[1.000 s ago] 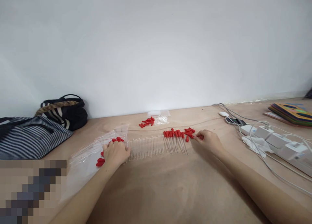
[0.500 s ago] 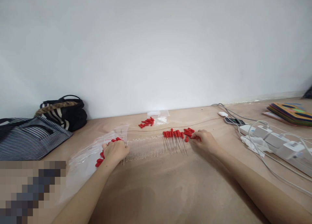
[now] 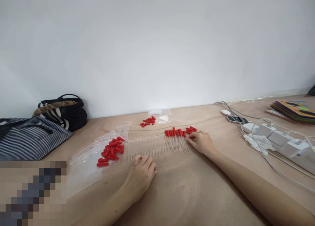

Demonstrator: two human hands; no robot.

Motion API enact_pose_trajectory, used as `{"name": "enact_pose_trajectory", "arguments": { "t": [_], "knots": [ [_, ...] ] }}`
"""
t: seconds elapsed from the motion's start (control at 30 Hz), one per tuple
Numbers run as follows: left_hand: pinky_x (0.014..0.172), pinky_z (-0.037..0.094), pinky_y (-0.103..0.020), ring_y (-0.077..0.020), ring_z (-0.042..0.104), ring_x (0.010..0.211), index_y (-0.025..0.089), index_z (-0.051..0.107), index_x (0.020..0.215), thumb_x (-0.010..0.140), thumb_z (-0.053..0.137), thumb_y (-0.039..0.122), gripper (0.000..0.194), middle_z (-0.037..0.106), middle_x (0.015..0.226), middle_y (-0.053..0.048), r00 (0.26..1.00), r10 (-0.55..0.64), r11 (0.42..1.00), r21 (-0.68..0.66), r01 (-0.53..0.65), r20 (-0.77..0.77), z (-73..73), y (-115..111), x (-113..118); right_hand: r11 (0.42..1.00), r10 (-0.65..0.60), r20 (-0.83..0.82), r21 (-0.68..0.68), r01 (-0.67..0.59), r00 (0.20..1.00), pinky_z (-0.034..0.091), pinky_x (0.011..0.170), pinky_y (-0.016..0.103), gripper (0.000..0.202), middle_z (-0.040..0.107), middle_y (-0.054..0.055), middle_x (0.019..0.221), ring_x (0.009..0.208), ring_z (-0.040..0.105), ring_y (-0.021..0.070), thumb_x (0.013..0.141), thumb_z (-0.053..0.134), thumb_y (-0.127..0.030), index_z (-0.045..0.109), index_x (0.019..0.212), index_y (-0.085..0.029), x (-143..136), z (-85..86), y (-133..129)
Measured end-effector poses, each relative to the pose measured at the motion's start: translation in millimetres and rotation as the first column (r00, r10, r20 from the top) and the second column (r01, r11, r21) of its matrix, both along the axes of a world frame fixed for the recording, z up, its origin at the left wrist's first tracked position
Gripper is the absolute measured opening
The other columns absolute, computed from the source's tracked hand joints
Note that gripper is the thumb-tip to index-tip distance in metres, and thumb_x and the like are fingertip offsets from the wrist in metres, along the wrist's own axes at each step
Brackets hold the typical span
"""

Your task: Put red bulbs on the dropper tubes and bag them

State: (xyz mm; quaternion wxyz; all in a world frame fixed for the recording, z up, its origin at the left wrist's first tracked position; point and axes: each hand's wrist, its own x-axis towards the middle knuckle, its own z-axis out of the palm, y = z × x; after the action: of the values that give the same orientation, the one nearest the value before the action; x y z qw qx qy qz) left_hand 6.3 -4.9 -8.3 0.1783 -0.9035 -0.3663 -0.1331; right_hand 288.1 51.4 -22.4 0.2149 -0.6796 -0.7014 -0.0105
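Observation:
My left hand (image 3: 142,173) is closed on a thin clear glass dropper tube (image 3: 161,169), whose end sticks out to the right of the fingers. Behind it lies a row of similar clear tubes (image 3: 145,146). To the row's right are several droppers with red rubber bulbs (image 3: 175,132) fitted on their tops. My right hand (image 3: 202,142) rests beside these, thumb and fingers pinched together; what is between the fingertips is hidden. Loose red bulbs (image 3: 191,130) lie just behind its fingers. More red bulbs (image 3: 112,149) are heaped on a clear plastic bag (image 3: 91,173) at the left.
Near the wall lie a small pile of red bulbs (image 3: 148,121) and a clear packet (image 3: 162,116). A striped bag (image 3: 31,139) and a black bag (image 3: 73,111) stand left. A power strip (image 3: 305,162) with chargers and cables, and colourful boards (image 3: 295,111), are at the right.
My left hand has moved right and toward me from the bag, uncovering the red bulbs, with a tube now in it. My right hand has shifted slightly left, over where a loose bulb lay.

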Motion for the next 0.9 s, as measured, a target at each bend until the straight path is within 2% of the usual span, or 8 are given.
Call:
{"name": "enact_pose_trajectory", "arguments": {
  "t": [0.17, 0.27, 0.33, 0.4, 0.47, 0.6, 0.73, 0.9],
  "knots": [
    [0.075, 0.023, -0.036, -0.0187, 0.049, 0.076, 0.019, 0.053, 0.075, 0.077, 0.052, 0.016, 0.004, 0.058, 0.077, 0.0, 0.994, 0.02, 0.984, -0.18, 0.0, 0.109, 7.5, -4, 0, 0.981, -0.192, -0.016, -0.033, 0.191, 0.981, 0.035, 0.072, 0.032, 0.015, 0.065, 0.004, 0.073, 0.079, 0.058, 0.0213, 0.074, 0.05, -0.03, 0.062, 0.072, -0.02, -11, 1.1, 0],
    [0.075, 0.024, -0.035, -0.0187, 0.05, 0.08, 0.019, 0.053, 0.08, 0.077, 0.053, 0.02, 0.003, 0.059, 0.083, 0.0, 0.974, 0.074, 0.941, -0.339, 0.002, 0.213, 9.0, -6, 1, 0.972, -0.235, -0.108, -0.023, 0.234, 0.966, 0.037, 0.068, 0.031, 0.015, 0.065, 0.004, 0.075, 0.076, 0.058, 0.0213, 0.071, 0.051, -0.026, 0.062, 0.079, -0.018, -10, 2.7, -3],
    [0.074, 0.024, -0.034, -0.0186, 0.05, 0.08, 0.019, 0.052, 0.077, 0.078, 0.053, 0.022, 0.003, 0.059, 0.081, 0.0, 0.962, 0.119, 0.913, -0.407, -0.008, 0.247, 6.4, -6, 2, 0.978, -0.2, -0.224, 0.02, 0.21, 0.954, 0.039, 0.066, 0.03, 0.02, 0.065, 0.005, 0.077, 0.076, 0.058, 0.021, 0.07, 0.051, -0.025, 0.062, 0.085, -0.017, -9, 5.6, -6],
    [0.074, 0.024, -0.034, -0.0181, 0.05, 0.078, 0.018, 0.052, 0.073, 0.079, 0.052, 0.021, 0.006, 0.059, 0.078, 0.001, 0.952, 0.152, 0.897, -0.441, -0.02, 0.264, 2.1, -5, 3, 0.99, -0.053, -0.325, 0.105, 0.092, 0.944, 0.04, 0.07, 0.03, 0.024, 0.064, 0.005, 0.08, 0.081, 0.057, 0.0207, 0.071, 0.05, -0.024, 0.062, 0.091, -0.016, -11, 10.1, -11],
    [0.074, 0.024, -0.034, -0.0179, 0.051, 0.077, 0.018, 0.051, 0.072, 0.079, 0.051, 0.02, 0.007, 0.058, 0.076, 0.001, 0.943, 0.169, 0.897, -0.442, -0.026, 0.288, -2.5, -4, 3, 0.977, 0.164, -0.354, 0.187, -0.101, 0.921, 0.04, 0.075, 0.033, 0.024, 0.063, 0.006, 0.083, 0.085, 0.054, 0.0208, 0.073, 0.05, -0.023, 0.063, 0.093, -0.018, -20, 15.2, -19],
    [0.075, 0.023, -0.035, -0.017, 0.051, 0.073, 0.018, 0.049, 0.074, 0.082, 0.047, 0.018, 0.008, 0.058, 0.073, 0.002, 0.915, 0.169, 0.918, -0.396, -0.012, 0.365, -8.7, -5, 1, 0.874, 0.484, -0.328, 0.215, -0.435, 0.811, 0.039, 0.074, 0.034, 0.016, 0.06, 0.006, 0.083, 0.08, 0.052, 0.0186, 0.078, 0.05, -0.02, 0.064, 0.084, -0.02, -53, 19.3, -37],
    [0.076, 0.023, -0.034, -0.0149, 0.052, 0.068, 0.019, 0.048, 0.075, 0.085, 0.041, 0.019, 0.012, 0.057, 0.07, 0.003, 0.892, 0.158, 0.927, -0.375, 0.014, 0.423, -7.8, -5, 0, 0.804, 0.593, -0.275, 0.152, -0.575, 0.757, 0.035, 0.075, 0.034, 0.01, 0.061, 0.002, 0.078, 0.079, 0.05, 0.0173, 0.078, 0.053, -0.02, 0.061, 0.084, -0.022, -77, 14.4, -51],
    [0.076, 0.023, -0.034, -0.0143, 0.053, 0.067, 0.02, 0.049, 0.075, 0.085, 0.041, 0.021, 0.013, 0.058, 0.069, 0.004, 0.888, 0.161, 0.926, -0.378, 0.015, 0.43, -6.0, -5, -1, 0.78, 0.621, -0.268, 0.117, -0.615, 0.737, 0.031, 0.075, 0.034, 0.007, 0.062, 0.0, 0.077, 0.077, 0.049, 0.0161, 0.077, 0.056, -0.021, 0.06, 0.082, -0.023, -79, 11.1, -56]
  ]
}}
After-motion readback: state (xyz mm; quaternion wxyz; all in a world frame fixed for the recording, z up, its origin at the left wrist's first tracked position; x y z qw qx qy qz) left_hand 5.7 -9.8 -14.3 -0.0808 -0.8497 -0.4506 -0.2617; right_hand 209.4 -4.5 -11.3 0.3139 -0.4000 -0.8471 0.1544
